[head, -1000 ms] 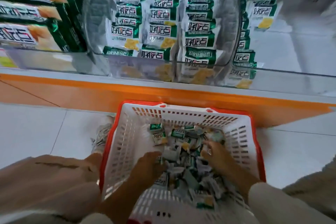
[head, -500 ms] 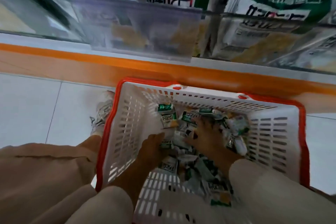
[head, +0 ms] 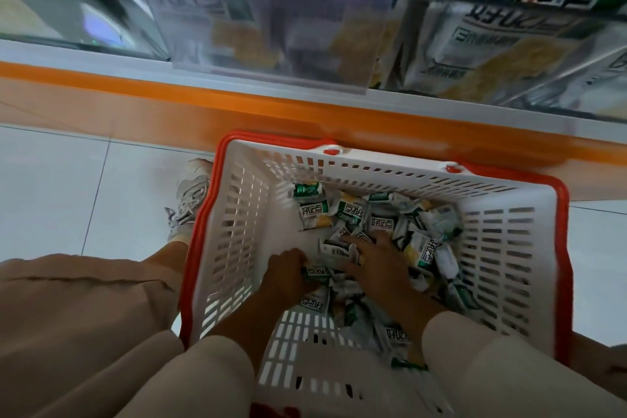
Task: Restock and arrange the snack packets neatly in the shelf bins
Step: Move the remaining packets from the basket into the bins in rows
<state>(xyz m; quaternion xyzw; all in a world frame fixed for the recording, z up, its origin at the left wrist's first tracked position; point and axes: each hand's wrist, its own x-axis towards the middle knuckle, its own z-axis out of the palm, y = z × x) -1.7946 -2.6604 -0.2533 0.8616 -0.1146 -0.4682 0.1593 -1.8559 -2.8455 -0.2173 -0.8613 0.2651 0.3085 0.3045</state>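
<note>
As the head view looks down past the shelf, a white slotted basket (head: 244, 231) with a red rim is seen standing on the tiled floor (head: 68, 197), its far side close against the orange strip (head: 203, 102) at the foot of the shelf; the snack packets (head: 380, 220), small and printed in green and white, are heaped loosely in the basket's far and right part, while the near left of its bottom is left bare. Both hands are lowered into the heap; the left hand (head: 288, 273) is seen with its fingers curled onto one green-banded packet at the heap's near edge; the right hand (head: 376, 261) is laid flat on top, fingers spread and fairly straight, nothing being gripped. Pale sleeves (head: 492, 366) cover both forearms. Above, the clear shelf bins (head: 271, 27) are blurred; larger packets (head: 529, 10) of the same print are stood behind their fronts. A light shoe (head: 190, 204) is planted just beside the basket's left wall.
</note>
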